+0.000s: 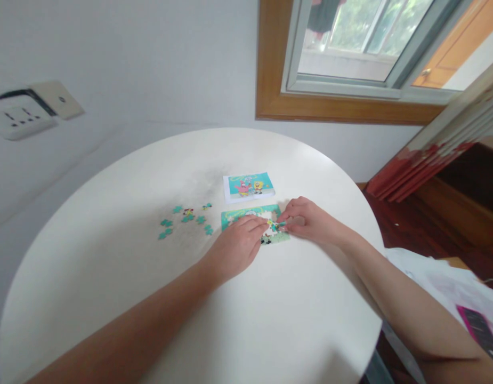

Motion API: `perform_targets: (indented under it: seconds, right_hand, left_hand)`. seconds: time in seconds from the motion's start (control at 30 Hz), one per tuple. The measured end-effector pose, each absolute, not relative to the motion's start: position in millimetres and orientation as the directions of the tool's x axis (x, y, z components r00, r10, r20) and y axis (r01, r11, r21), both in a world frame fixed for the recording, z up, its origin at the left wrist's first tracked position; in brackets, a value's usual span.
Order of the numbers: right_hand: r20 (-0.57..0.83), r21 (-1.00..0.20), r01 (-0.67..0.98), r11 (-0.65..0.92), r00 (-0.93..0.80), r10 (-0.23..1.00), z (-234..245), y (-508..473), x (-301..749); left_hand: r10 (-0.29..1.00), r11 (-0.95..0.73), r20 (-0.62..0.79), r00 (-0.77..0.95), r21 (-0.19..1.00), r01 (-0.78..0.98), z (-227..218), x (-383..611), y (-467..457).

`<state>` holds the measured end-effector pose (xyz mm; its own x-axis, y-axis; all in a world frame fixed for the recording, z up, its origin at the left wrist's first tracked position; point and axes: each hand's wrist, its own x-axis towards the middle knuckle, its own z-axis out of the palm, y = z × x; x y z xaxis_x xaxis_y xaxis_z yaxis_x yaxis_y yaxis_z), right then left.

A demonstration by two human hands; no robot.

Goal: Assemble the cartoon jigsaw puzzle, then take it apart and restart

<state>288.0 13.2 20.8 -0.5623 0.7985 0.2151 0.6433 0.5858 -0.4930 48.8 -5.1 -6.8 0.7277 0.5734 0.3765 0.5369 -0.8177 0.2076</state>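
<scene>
A partly assembled jigsaw puzzle (250, 210) with a teal cartoon picture lies flat on the white round table (230, 330). My left hand (240, 242) rests across its lower left part, fingers stretched out and covering some of the picture. At the puzzle's right side, my right hand (308, 220) pinches a small puzzle piece (281, 226) between thumb and fingers. A gap in the picture shows between the two hands. Several loose teal puzzle pieces (187, 218) are scattered to the left. Just behind the puzzle sits a box or card (250, 185) printed with cartoon characters.
A wall with a socket (22, 116) borders the table at the left and back. The window (346, 48) has a wooden frame, with a red and cream curtain (434, 149) at the right. Near my right arm, a phone (480, 330) lies on white material (422, 277).
</scene>
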Motion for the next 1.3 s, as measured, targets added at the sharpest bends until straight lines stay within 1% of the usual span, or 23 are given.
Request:
perform_targets:
  seconds: [0.17,0.37,0.53,0.8,1.07,1.3]
  right_hand:
    - [0.185,-0.421,0.674,0.607,-0.591,0.785,20.7,11.2,288.0]
    - [0.168,-0.419,0.682,0.600,-0.591,0.789,20.1,11.1,287.2]
    - [0.174,-0.409,0.681,0.607,-0.595,0.785,22.5,9.5,286.2]
    - [0.182,-0.391,0.689,0.610,-0.592,0.785,18.8,8.8,283.0]
    - [0.204,-0.333,0.696,0.637,-0.606,0.769,23.2,7.1,282.7]
    - [0.187,-0.304,0.710,0.635,-0.609,0.771,23.6,6.3,282.9]
  left_hand:
    - [0.565,-0.822,0.388,0.728,0.198,0.533,-6.0,48.8,-4.9]
    - [0.566,-0.822,0.378,0.733,0.197,0.534,-3.9,48.9,-5.7]
    - [0.575,-0.817,0.384,0.723,0.224,0.531,-3.9,48.3,-5.6]
    - [0.575,-0.817,0.375,0.727,0.229,0.529,-4.3,48.3,-5.3]
    - [0.567,-0.822,0.384,0.728,0.214,0.527,-4.4,47.9,-5.2]
    - [0.557,-0.829,0.394,0.731,0.211,0.518,-3.8,48.6,-5.1]
